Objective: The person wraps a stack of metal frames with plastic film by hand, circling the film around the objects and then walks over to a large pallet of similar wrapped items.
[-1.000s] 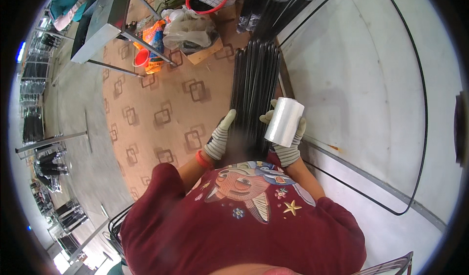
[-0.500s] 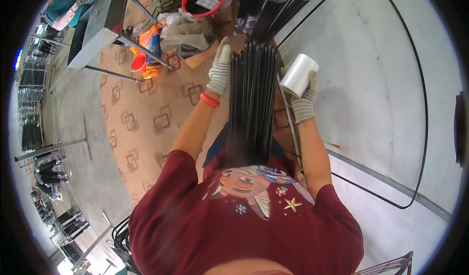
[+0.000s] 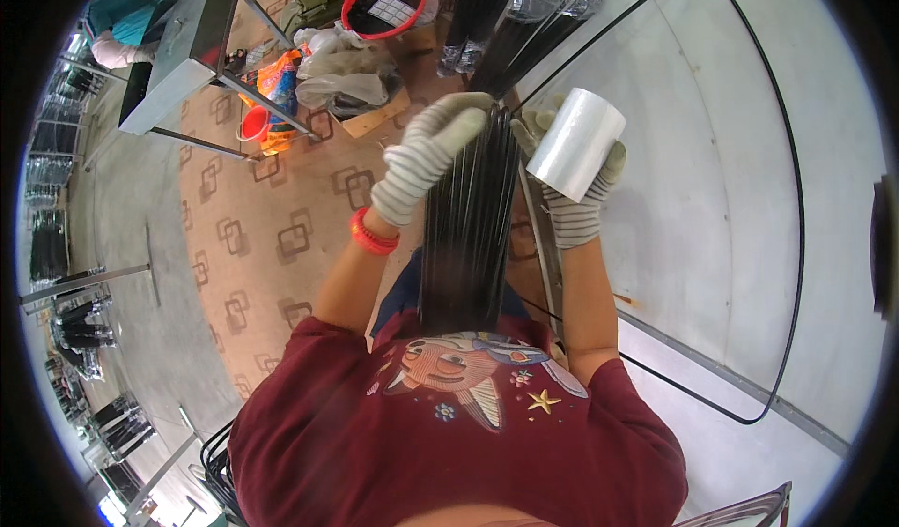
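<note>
A tight bundle of thin black rods (image 3: pixel 465 237) stands in front of my body, its lower end against my shirt and its far end pointing away. My left hand (image 3: pixel 435 148), in a pale striped glove, curls its fingers and thumb over the bundle's far left edge. On the right, my gloved right hand (image 3: pixel 579 213) is closed around a roll of clear plastic film (image 3: pixel 578 143), with the fingertips showing at the far left side of the roll. The roll is tilted beside the bundle's far end. Whether film runs between the roll and the bundle I cannot tell.
More black bundles wrapped in film (image 3: pixel 524 21) lie beyond. A red basin (image 3: pixel 386 32), plastic bags (image 3: pixel 346 73) and a metal-legged table (image 3: pixel 173 87) are at the far left. A black wire loop (image 3: pixel 801 199) lies on the pale surface at right. Another person's arm (image 3: pixel 122 51) shows far left.
My left hand has moved rightward from beside the bundle onto its far end, fingers now bent over it. The roll in my right hand has turned slightly and come closer to view.
</note>
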{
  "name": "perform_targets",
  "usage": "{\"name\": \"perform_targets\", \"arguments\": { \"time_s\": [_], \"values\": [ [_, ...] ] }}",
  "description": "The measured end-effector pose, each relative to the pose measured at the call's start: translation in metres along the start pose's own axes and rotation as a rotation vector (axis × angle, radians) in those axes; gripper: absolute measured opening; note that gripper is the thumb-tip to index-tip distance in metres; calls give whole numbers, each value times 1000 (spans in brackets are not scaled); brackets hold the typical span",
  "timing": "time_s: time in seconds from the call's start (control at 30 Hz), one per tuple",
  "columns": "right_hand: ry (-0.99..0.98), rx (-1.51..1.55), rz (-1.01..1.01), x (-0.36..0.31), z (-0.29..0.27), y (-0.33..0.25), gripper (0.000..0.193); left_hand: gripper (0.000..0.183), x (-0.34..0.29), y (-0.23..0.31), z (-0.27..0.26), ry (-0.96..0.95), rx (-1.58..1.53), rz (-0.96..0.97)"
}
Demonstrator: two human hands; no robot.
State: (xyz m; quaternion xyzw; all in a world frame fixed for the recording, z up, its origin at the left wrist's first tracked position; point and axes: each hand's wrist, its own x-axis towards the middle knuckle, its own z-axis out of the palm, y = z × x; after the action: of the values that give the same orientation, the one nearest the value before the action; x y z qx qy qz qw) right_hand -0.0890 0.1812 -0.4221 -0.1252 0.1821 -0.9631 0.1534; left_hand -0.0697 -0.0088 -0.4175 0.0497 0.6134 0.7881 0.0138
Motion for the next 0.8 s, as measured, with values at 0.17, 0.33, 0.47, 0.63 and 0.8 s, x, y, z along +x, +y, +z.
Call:
{"name": "perform_targets", "arguments": {
  "time_s": [0.17, 0.33, 0.47, 0.63, 0.8],
  "values": [
    [163, 207, 46, 2, 19, 10, 83, 24, -25, 15, -3, 92, -13, -28],
    [242, 244, 76, -3, 44, 20, 74, 37, -57, 22, 19, 142, 402, 95],
    [150, 285, 82, -7, 45, 25, 76, 40, -77, 43, 40, 174, 663, 172],
    [124, 205, 55, -22, 40, 33, 83, 38, -86, 38, 50, 273, 314, 226],
    [-106, -161, 28, -30, 23, 37, 86, 68, -84, 13, 41, -58, -165, 17]
  ]
}}
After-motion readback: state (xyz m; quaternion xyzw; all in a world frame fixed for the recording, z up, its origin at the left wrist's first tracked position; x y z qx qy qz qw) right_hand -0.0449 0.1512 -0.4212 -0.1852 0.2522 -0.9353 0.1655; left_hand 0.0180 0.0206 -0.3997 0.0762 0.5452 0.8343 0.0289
